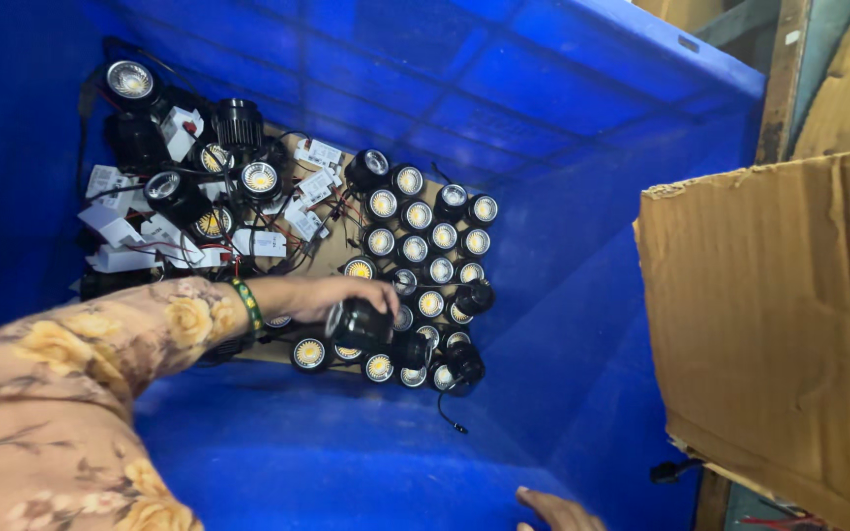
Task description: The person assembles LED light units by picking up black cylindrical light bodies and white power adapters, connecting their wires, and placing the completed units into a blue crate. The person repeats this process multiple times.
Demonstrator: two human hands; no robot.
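At frame centre, the left hand grips a black spotlight inside the blue bin, above rows of spotlights; white drivers upper left, cardboard box right. The right hand is barely visible; grip cannot be told.

Dim, bluish light fills the deep blue plastic bin; overhead light glints off its far wall. The flowered sleeve blurs softly.
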